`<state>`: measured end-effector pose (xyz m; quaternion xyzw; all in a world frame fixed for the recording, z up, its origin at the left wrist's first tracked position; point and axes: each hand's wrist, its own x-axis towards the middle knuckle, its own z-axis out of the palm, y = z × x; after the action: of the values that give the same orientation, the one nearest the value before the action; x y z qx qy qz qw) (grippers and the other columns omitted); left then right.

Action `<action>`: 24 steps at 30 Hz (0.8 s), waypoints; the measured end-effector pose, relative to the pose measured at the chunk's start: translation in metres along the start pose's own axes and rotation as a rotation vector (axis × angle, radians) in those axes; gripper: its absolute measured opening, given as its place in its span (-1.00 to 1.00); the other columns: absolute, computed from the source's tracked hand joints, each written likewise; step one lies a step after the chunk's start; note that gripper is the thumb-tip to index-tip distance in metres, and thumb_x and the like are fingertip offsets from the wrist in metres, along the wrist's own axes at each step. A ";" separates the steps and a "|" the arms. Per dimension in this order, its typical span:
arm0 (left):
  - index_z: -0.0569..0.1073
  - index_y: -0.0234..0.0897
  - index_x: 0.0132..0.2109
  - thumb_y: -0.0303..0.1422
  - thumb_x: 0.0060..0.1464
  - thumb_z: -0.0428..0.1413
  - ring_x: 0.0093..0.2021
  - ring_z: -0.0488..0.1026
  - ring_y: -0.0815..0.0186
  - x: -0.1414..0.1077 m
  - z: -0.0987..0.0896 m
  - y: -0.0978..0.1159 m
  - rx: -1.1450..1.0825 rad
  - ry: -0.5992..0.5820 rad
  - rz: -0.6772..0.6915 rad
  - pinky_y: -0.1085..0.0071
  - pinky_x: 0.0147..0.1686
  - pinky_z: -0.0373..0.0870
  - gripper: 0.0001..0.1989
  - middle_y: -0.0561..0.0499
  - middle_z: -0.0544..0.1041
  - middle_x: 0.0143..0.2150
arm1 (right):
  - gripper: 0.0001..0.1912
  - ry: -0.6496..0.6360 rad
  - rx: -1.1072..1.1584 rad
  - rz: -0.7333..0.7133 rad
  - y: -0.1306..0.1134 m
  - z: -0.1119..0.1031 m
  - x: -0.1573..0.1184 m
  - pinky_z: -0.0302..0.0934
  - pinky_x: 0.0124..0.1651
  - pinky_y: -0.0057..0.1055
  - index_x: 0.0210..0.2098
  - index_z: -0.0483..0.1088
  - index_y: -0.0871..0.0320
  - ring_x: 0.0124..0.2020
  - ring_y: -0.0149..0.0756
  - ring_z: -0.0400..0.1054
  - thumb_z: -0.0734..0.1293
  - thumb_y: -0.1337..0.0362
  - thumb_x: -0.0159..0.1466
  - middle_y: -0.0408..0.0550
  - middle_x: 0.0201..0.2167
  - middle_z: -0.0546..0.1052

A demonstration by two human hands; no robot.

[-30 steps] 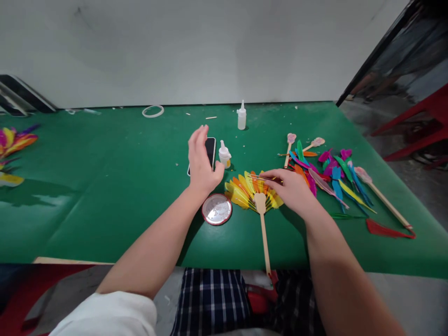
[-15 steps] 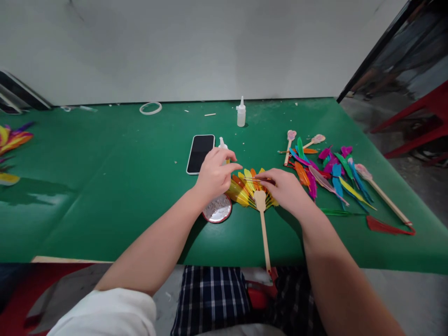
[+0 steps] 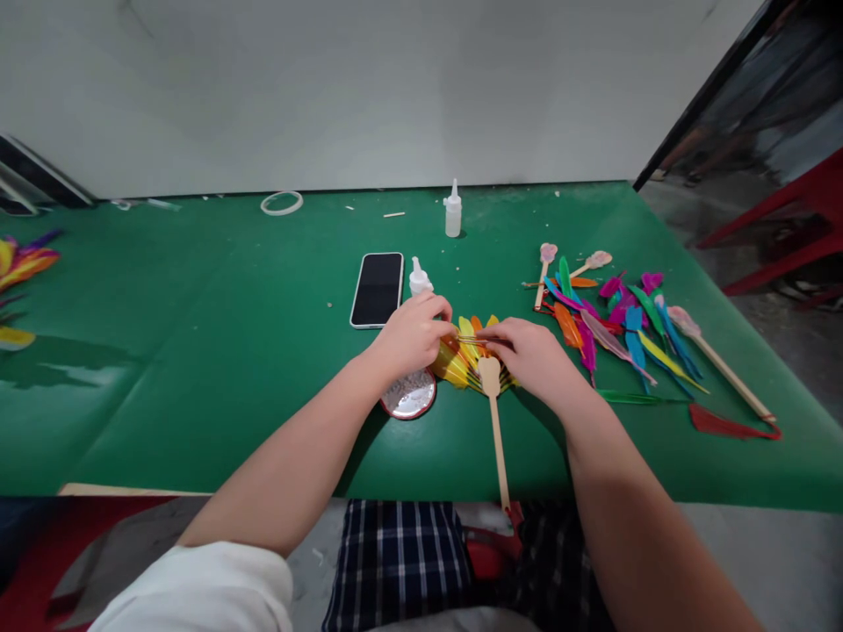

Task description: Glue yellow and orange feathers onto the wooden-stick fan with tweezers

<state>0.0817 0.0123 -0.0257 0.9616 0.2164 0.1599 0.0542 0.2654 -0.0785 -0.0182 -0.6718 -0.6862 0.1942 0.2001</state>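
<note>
A feather fan with yellow and orange feathers [image 3: 454, 364] lies in front of me, its pale wooden handle [image 3: 497, 439] pointing towards my lap. Thin tweezers [image 3: 470, 340] are held in my right hand [image 3: 535, 355], reaching left across the feathers. My left hand [image 3: 414, 333] is closed in a pinch at the tweezers' tips; whatever lies between its fingers is too small to make out. Under my left wrist sits a round, red-rimmed dish [image 3: 409, 399], partly hidden. Just behind that hand stands a white squeeze bottle [image 3: 420, 277], its lower part covered.
A phone [image 3: 378, 290] lies left of the bottle, and a second squeeze bottle [image 3: 453, 212] stands farther back. Loose coloured feathers [image 3: 632, 338] and wooden handles [image 3: 728, 369] are spread on the right. Another feather bunch [image 3: 26, 263] is at the far left. A wall [image 3: 395, 96] borders the table.
My left hand has come down and right to the tweezers' tips, and its spread fingers have closed into a pinch. More of the near squeeze bottle shows. My right hand stays nearly in place.
</note>
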 end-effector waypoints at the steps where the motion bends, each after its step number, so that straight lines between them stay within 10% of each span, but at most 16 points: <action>1: 0.56 -0.26 -0.32 -0.64 -0.10 -0.09 -0.23 0.23 0.26 0.000 0.000 0.000 -0.006 -0.011 -0.004 0.33 -0.23 0.24 -0.63 -0.06 0.40 -0.26 | -0.76 -0.002 -0.003 -0.001 0.000 0.000 0.000 0.24 -0.14 -0.37 -0.19 0.50 0.13 -0.22 -0.26 0.40 0.22 0.39 0.24 -0.02 -0.28 0.53; 24: 0.56 -0.24 -0.30 -0.65 -0.06 -0.09 -0.24 0.26 0.29 -0.001 0.011 -0.006 -0.046 -0.015 0.000 0.34 -0.24 0.27 -0.63 -0.05 0.41 -0.29 | -0.75 -0.018 0.013 0.011 0.000 0.000 0.000 0.24 -0.15 -0.35 -0.19 0.51 0.14 -0.22 -0.24 0.40 0.21 0.39 0.24 -0.01 -0.27 0.53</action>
<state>0.0821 0.0164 -0.0374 0.9612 0.2124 0.1576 0.0779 0.2655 -0.0782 -0.0184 -0.6726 -0.6828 0.2060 0.1973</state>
